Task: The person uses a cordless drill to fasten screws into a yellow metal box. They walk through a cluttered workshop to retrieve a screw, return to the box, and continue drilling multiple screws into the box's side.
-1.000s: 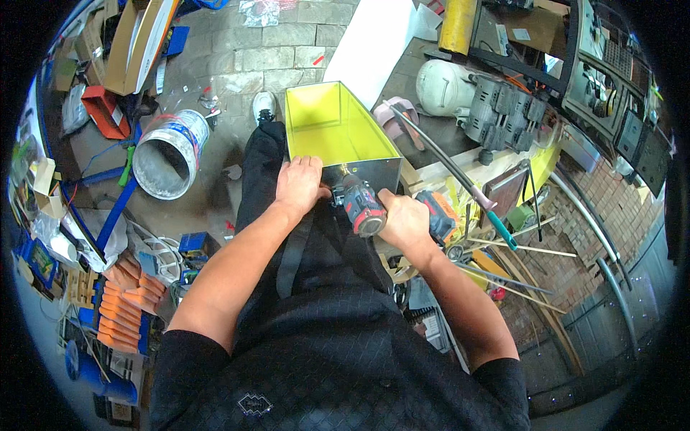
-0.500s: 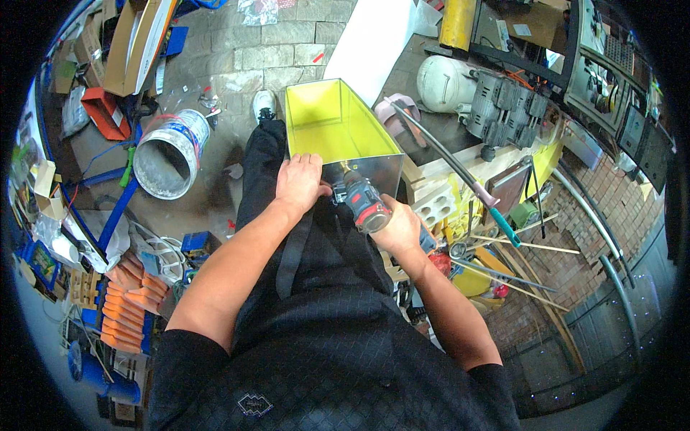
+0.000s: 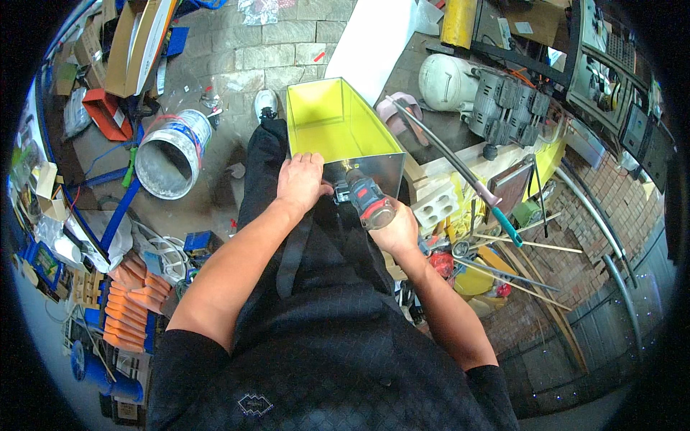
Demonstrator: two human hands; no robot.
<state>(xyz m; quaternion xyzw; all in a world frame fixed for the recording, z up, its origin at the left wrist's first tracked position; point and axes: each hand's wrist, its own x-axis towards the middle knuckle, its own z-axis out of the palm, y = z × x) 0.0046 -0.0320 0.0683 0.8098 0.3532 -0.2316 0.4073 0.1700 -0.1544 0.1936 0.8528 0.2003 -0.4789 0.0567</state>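
Note:
Between my legs is an open-topped, box-shaped metal container (image 3: 327, 129), yellow-green inside and shiny dark grey on its near face. My left hand (image 3: 302, 179) grips its near rim, fingers curled over the edge and thumb down beside a small metal latch (image 3: 342, 193) on the near face. In my right hand (image 3: 398, 233) is a cordless drill (image 3: 372, 203), grey-blue and red. Its tip meets the near face just below the rim, right of my left hand. My fingers around the drill's handle are partly hidden by its body.
A white bucket (image 3: 195, 128) lies tipped at left, near an orange-red bin (image 3: 108, 115). Beyond the container stretches a long white panel (image 3: 370, 44). At right are a compressor (image 3: 503, 108), a long pole with a teal grip (image 3: 507, 227) and wooden sticks.
The drill's rear end has shifted slightly to the right and up, its tip staying at the near face. My left hand and the container have hardly moved.

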